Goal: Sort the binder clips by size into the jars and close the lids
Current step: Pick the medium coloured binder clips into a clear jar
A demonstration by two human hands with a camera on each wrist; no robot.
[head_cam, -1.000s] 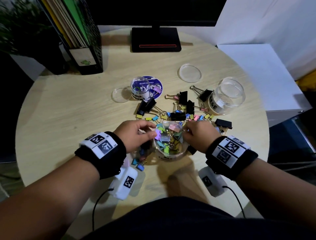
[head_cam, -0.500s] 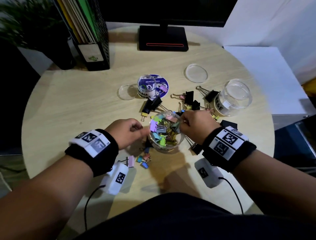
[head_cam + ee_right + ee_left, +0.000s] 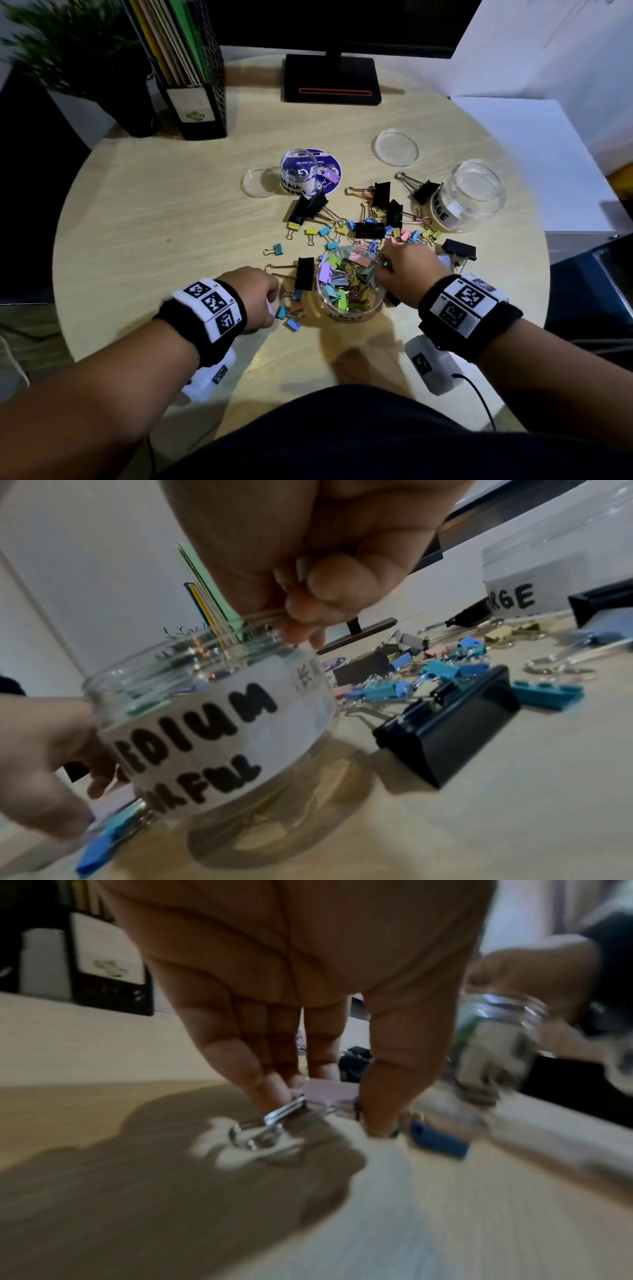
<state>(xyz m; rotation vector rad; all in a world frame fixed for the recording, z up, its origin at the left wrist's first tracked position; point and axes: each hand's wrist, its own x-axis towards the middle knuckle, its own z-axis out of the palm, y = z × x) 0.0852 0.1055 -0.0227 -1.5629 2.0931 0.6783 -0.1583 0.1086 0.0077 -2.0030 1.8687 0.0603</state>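
The medium jar [image 3: 349, 287] stands on the counter [image 3: 171, 222] close to the person, open, with many coloured clips inside. The right hand [image 3: 409, 270] is at its right rim, fingers [image 3: 329, 588] curled together and touching the rim; whether they hold a clip I cannot tell. The left hand [image 3: 255, 298] is on the left of the jar, low on the counter, and its fingers [image 3: 260, 1080] and thumb pinch a pale pink clip [image 3: 329, 1093] that lies on the counter; a blue clip [image 3: 438, 1139] lies just beside the thumb. A black clip [image 3: 304, 273] lies against the left side of the jar. Behind the jar, loose clips [image 3: 370, 226] are scattered. The large jar [image 3: 469, 195] stands far right, open, its lid [image 3: 395, 147] apart. The small jar [image 3: 298, 171] stands further back, its lid [image 3: 258, 181] beside it.
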